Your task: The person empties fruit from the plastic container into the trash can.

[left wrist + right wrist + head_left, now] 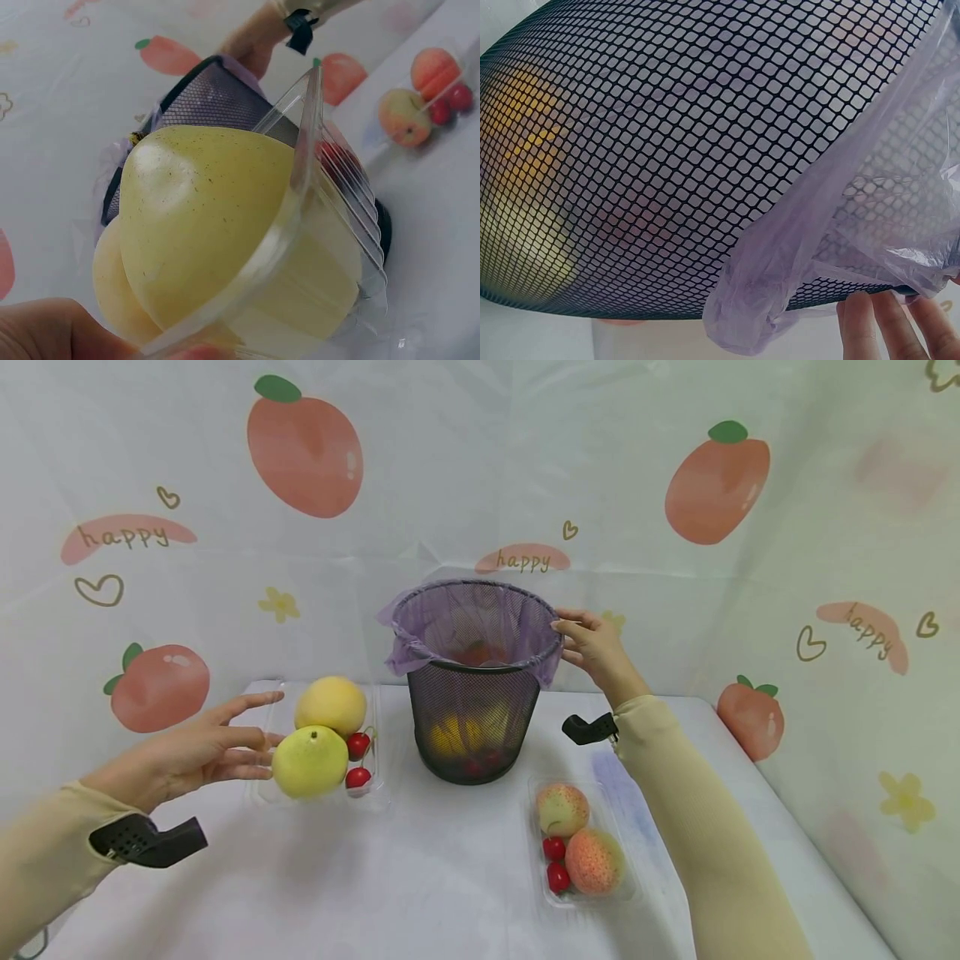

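Note:
My left hand grips the near-left edge of a clear plastic tray, which is tilted in the left wrist view. In the tray are a yellow-green pear, a rounder yellow fruit and two red cherries. My right hand holds the right rim of a black mesh basket, with fingers on its outside. A purple plastic bag lines the basket and folds over the rim. Yellow and red fruits show dimly through the mesh.
A second clear tray stands on the white table at front right, holding two peach-coloured fruits and two cherries. A white cloth with printed fruit and the word happy hangs behind the table and along its right side.

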The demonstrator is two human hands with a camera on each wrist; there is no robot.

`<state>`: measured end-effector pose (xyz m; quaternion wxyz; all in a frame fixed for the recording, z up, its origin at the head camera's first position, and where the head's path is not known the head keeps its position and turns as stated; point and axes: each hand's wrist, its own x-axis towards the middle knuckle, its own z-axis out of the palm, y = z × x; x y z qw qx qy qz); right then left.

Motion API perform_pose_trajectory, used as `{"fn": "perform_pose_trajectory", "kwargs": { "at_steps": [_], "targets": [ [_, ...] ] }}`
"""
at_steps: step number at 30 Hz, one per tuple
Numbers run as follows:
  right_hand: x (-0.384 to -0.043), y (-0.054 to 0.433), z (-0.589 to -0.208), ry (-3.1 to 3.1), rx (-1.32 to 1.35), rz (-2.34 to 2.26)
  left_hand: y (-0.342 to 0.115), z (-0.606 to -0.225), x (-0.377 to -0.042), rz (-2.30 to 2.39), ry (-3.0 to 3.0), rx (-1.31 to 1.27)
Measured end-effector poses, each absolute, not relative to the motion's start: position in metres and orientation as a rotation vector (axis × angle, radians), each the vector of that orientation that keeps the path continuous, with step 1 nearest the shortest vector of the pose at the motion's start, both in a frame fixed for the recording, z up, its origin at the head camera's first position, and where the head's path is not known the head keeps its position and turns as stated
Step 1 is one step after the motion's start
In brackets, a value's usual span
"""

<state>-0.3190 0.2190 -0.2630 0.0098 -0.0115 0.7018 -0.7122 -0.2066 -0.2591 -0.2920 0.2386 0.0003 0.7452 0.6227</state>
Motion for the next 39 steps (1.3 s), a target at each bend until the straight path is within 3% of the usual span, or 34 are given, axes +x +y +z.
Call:
{"fn": "perform_pose_trajectory", "kwargs": {
  "at_steps": [23,39],
  "targets": [
    [-0.319,0.218,-0.264,2.186,-0.031,-2.238,-0.259,-0.218,-0.230,1.642,2.166,-0.047],
    [-0.318,0.217,-0.264,2.166,-0.039,-2.262,-0.223,-0.175,-0.241,1.647,2.170,-0.007]
  ]
}}
